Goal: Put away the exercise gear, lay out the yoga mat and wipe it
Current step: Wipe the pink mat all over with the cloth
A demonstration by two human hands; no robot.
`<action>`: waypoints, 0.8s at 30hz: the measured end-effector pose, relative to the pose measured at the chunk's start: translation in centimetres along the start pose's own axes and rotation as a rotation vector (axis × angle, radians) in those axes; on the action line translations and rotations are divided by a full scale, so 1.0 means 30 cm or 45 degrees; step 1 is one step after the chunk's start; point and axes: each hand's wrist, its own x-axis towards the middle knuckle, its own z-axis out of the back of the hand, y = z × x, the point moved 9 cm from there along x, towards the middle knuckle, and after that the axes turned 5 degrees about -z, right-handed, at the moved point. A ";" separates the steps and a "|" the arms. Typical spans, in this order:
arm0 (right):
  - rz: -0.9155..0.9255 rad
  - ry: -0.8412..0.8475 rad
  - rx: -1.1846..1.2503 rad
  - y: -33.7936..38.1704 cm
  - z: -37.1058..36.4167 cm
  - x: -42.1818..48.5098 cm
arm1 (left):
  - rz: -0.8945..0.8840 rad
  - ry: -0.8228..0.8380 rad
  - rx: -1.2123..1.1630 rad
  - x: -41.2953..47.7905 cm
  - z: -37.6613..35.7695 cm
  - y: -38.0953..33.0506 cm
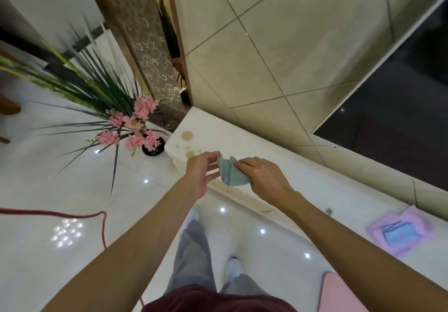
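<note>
A person stands at a white worktop, both hands raised over its stained edge. The right hand grips a bunched blue-grey cloth. The left hand, fingers mostly straight, pinches the cloth's other end. A pink mat lies on the floor near their right foot.

The right hand is hiding the near part of the grey-blue cloth, the left hand is showing no clear hold on it, the bottom edge is cutting off the pink mat, and the red cord is running off the left edge.
</note>
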 end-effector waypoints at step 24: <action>-0.766 0.362 0.129 -0.573 -0.933 0.714 | 0.416 0.034 0.280 1.246 0.039 0.177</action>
